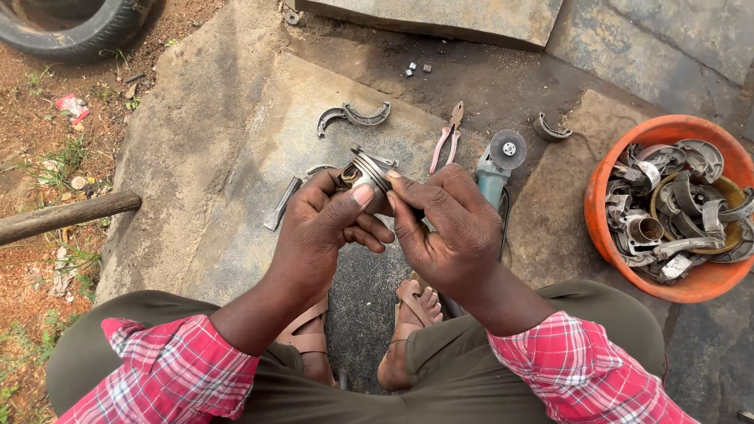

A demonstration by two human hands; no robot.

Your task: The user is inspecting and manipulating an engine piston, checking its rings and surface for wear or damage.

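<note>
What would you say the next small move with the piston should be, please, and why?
Probably a slight turn of the piston between the fingers. Both the left hand and the right hand pinch it in the air, the right fingertips on its ringed side; turning would bring the hidden part of the rings into view.

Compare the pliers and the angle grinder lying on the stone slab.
The pliers have thin pink handles and lie in full view; the grinder has a thick teal body, partly hidden behind the right hand. The pliers end in narrow jaws, the grinder in a round grey disc. Both lie untouched on the slab.
</note>
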